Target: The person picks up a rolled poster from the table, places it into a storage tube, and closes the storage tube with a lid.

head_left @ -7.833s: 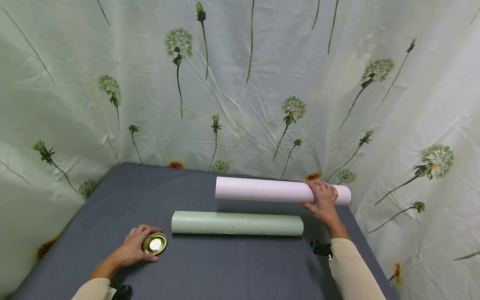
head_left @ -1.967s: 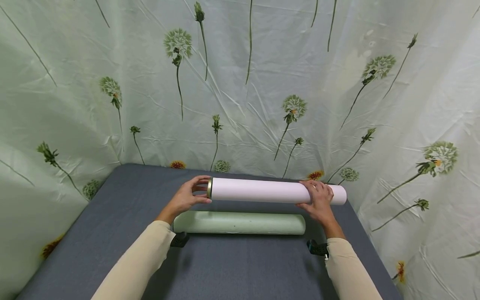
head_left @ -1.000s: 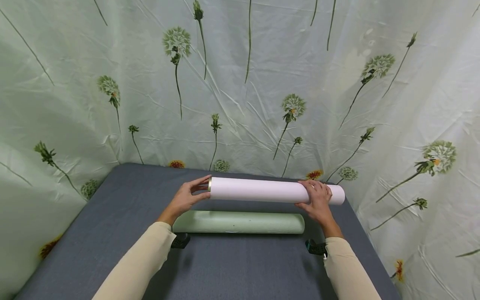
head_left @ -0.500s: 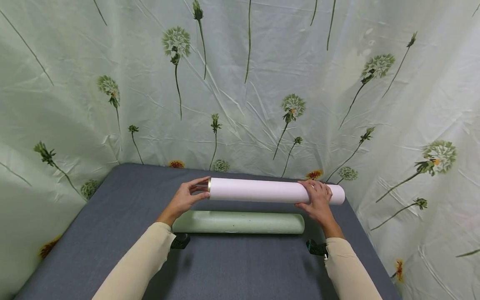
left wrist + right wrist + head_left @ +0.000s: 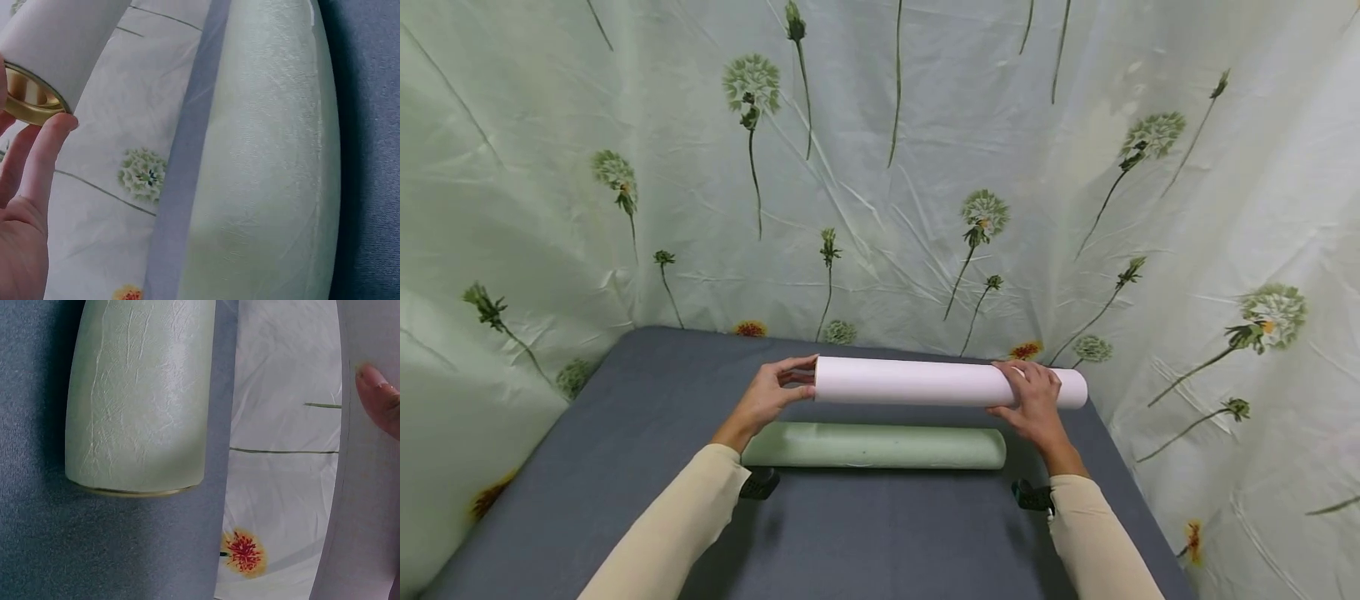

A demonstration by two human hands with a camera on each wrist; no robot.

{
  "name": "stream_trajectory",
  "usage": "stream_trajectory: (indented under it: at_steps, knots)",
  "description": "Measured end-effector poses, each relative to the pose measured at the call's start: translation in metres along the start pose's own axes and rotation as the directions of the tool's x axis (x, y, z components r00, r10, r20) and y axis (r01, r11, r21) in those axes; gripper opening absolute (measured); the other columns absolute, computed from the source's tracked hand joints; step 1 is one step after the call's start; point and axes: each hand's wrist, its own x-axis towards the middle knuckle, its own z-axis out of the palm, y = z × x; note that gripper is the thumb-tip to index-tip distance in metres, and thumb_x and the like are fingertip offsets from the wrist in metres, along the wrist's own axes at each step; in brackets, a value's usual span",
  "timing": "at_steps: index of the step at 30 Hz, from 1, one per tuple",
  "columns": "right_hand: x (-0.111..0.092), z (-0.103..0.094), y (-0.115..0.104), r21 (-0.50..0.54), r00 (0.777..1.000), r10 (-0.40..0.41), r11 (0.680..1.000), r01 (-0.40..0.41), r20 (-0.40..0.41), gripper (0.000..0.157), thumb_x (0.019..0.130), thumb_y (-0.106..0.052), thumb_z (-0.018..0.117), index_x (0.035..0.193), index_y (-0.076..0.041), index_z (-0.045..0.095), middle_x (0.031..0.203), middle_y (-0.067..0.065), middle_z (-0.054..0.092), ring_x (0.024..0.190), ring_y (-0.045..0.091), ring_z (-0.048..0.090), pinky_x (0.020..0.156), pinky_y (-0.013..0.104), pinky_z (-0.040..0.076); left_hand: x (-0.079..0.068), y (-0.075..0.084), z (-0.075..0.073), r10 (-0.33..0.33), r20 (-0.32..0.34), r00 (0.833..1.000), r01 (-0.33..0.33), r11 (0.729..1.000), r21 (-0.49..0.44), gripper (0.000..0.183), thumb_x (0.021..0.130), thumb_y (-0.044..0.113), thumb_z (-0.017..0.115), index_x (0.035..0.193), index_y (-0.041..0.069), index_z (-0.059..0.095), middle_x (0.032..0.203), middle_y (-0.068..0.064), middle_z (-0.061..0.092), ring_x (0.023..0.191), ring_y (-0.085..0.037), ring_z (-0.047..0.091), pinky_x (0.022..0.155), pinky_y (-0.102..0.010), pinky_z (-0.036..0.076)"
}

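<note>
A long pale pink cardboard tube (image 5: 910,382) is held level above the far part of the table. My right hand (image 5: 1034,402) grips it from above near its right end. At the left end, my left hand (image 5: 765,398) pinches a gold metal cap (image 5: 30,103) between thumb and fingers. The left wrist view shows the cap's recessed face, with its rim sitting at the tube's end and a fingertip (image 5: 61,122) touching the edge. In the right wrist view a thumb (image 5: 379,394) presses against the tube.
A light green tube (image 5: 872,447) lies crosswise on the dark grey table (image 5: 880,533), nearer than the pink one. Its right end has a thin gold rim (image 5: 137,492). A flower-patterned curtain (image 5: 880,183) hangs behind and at both sides.
My left hand has carried the gold cap from the left of the table to the pink tube's left end. The cap's band stuck out earlier; now it sits almost flush. The right hand keeps its grip.
</note>
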Motion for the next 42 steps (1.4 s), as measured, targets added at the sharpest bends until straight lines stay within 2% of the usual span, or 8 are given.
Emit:
stream_trajectory:
  at_steps: [7,19,27,31,34,37,39,42]
  knots:
    - [0.002,0.001,-0.002,-0.006,1.0,0.005,1.0,-0.005,-0.006,0.071,0.051,-0.007,0.092,0.117,-0.002,0.064,0.114,0.025,0.055,0.108,0.048,0.044,0.09,0.066,0.02,0.0,-0.002,0.002,-0.029,-0.016,0.999,0.028,0.999,-0.042,0.06,0.086,0.006,0.069,0.141,0.0,0.046,0.137,-0.025,0.048,0.121,-0.041,0.051,0.086,-0.037,0.053]
    - [0.002,0.002,-0.003,-0.013,1.0,0.022,1.0,-0.022,-0.003,0.072,0.05,-0.007,0.093,0.116,-0.003,0.065,0.115,0.024,0.056,0.109,0.047,0.043,0.092,0.066,0.02,-0.002,-0.001,-0.004,0.022,0.03,0.999,-0.023,0.999,0.033,0.062,0.088,0.011,0.069,0.143,-0.001,0.042,0.137,-0.027,0.047,0.124,-0.045,0.047,0.091,-0.044,0.05]
    - [0.0,0.002,-0.006,-0.01,0.999,0.034,0.999,-0.034,0.015,0.071,0.052,-0.008,0.093,0.117,-0.004,0.064,0.116,0.024,0.056,0.11,0.047,0.043,0.092,0.066,0.02,-0.006,-0.001,-0.006,0.059,0.076,0.995,-0.065,0.995,0.076,0.063,0.089,0.013,0.07,0.146,0.008,0.041,0.137,-0.023,0.047,0.121,-0.041,0.051,0.091,-0.047,0.05]
    - [-0.001,0.004,-0.006,-0.011,0.999,0.039,0.999,-0.039,0.016,0.072,0.052,-0.007,0.092,0.117,-0.003,0.064,0.116,0.024,0.055,0.11,0.047,0.043,0.091,0.066,0.02,-0.008,0.004,-0.003,0.09,0.069,0.993,-0.1,0.983,0.155,0.064,0.086,0.014,0.073,0.143,0.009,0.044,0.135,-0.02,0.046,0.121,-0.041,0.05,0.095,-0.049,0.047]
    - [-0.001,0.005,-0.006,-0.009,0.999,0.038,0.999,-0.038,0.011,0.072,0.051,-0.006,0.092,0.117,-0.003,0.064,0.116,0.024,0.055,0.109,0.047,0.043,0.091,0.066,0.02,-0.008,0.009,-0.001,0.134,0.059,0.989,-0.145,0.955,0.26,0.064,0.083,0.01,0.076,0.14,0.007,0.048,0.132,-0.018,0.047,0.119,-0.039,0.05,0.096,-0.049,0.046]
    - [-0.001,0.005,-0.007,-0.012,0.999,0.035,0.999,-0.035,0.01,0.072,0.05,-0.006,0.092,0.117,-0.003,0.064,0.116,0.024,0.055,0.109,0.047,0.043,0.091,0.065,0.021,-0.007,0.015,0.002,0.187,0.072,0.98,-0.2,0.898,0.392,0.063,0.08,0.009,0.079,0.136,0.006,0.05,0.129,-0.017,0.049,0.117,-0.036,0.052,0.096,-0.048,0.047]
    - [-0.001,0.005,-0.008,-0.015,0.999,0.033,0.999,-0.033,0.011,0.072,0.05,-0.006,0.092,0.116,-0.003,0.064,0.115,0.024,0.055,0.109,0.047,0.043,0.091,0.065,0.021,-0.007,0.018,0.003,0.225,0.096,0.97,-0.243,0.844,0.478,0.061,0.079,0.011,0.08,0.134,0.005,0.052,0.127,-0.017,0.049,0.116,-0.035,0.052,0.094,-0.05,0.047]
    - [-0.001,0.005,-0.011,-0.017,1.0,0.029,0.999,-0.029,0.012,0.072,0.05,-0.006,0.093,0.116,-0.003,0.064,0.115,0.025,0.055,0.109,0.047,0.044,0.091,0.066,0.021,-0.006,0.023,0.007,0.274,0.133,0.952,-0.298,0.747,0.595,0.059,0.078,0.016,0.082,0.13,0.007,0.055,0.126,-0.017,0.05,0.114,-0.036,0.051,0.089,-0.052,0.048]
